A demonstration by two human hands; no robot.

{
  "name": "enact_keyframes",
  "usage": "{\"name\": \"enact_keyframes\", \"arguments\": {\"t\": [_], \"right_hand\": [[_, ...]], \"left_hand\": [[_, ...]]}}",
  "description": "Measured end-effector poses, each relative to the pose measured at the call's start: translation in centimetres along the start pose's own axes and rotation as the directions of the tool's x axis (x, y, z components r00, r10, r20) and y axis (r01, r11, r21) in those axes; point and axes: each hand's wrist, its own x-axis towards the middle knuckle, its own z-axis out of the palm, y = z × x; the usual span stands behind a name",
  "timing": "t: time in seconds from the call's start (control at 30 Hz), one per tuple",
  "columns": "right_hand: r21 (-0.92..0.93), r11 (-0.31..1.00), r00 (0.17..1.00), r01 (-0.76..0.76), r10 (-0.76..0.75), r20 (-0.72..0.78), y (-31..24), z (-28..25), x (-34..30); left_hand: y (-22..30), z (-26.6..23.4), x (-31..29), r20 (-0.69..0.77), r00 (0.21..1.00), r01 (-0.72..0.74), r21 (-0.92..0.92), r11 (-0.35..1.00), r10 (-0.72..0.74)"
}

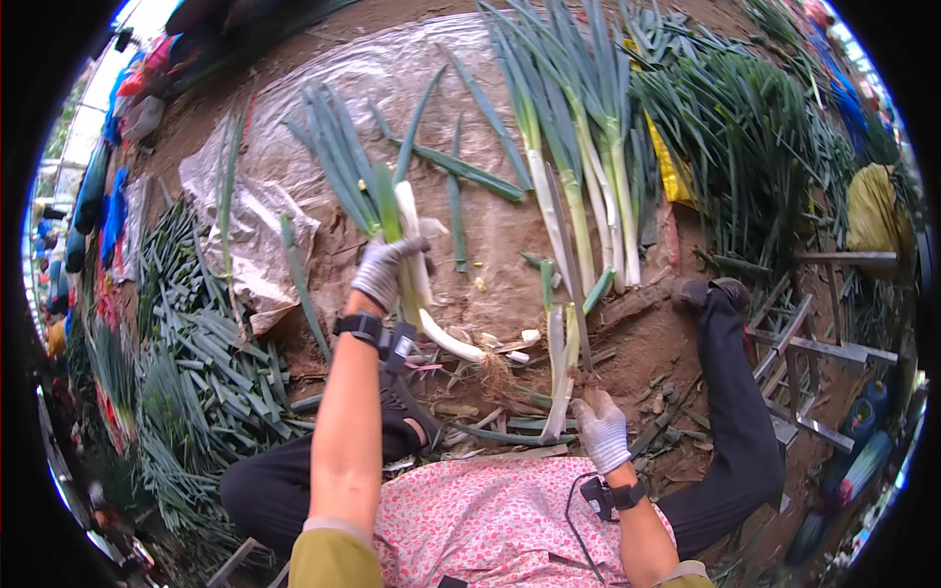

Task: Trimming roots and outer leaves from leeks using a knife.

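Observation:
My left hand (pixel 380 272), in a pale knit glove, is closed around the stalk of a leek (pixel 390 211). Just below it a curved white leek stem (pixel 449 335) ends in a tuft of roots (pixel 495 374). At the lower right, my gloved right hand (pixel 604 433) is closed on the lower end of what looks like a long, narrow knife (pixel 582 328), its blade pointing away from me. Beside that blade, a pale split leek piece (pixel 561 377) reaches toward my lap. Past the blade's tip lies a row of long leeks (pixel 600 186), white ends toward me.
Cut green leaves (pixel 221 377) are heaped at the left. A large leek pile (pixel 730 137) lies at the far right by a yellow sack (pixel 669 167). A metal frame (pixel 809 343) stands beside my right leg (pixel 725 402). Plastic sheeting (pixel 250 211) covers part of the ground.

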Motion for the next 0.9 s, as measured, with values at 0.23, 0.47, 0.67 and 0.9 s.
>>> {"name": "enact_keyframes", "arguments": {"t": [0.23,0.47,0.67,0.9], "right_hand": [[0.266,0.942,0.979,0.202,-0.192,-0.064,-5.6,0.6,4.2],[0.485,0.79,0.875,0.376,-0.475,0.096,-14.1,3.6,11.8],[0.177,0.932,0.946,0.317,-0.298,-0.126,-8.3,2.9,13.3],[0.386,0.917,0.959,0.102,0.012,-0.282,-8.9,-0.4,11.1]], "left_hand": [[2.9,7.3,-2.4,0.237,0.969,0.052,0.074,0.996,-0.069],[-3.3,12.4,-9.9,0.407,0.873,0.187,0.23,0.955,-0.269],[-4.4,11.5,-11.1,0.292,0.93,0.115,0.352,0.929,-0.225],[-4.3,12.7,-15.8,0.317,0.919,0.139,0.296,0.945,-0.234]]}}
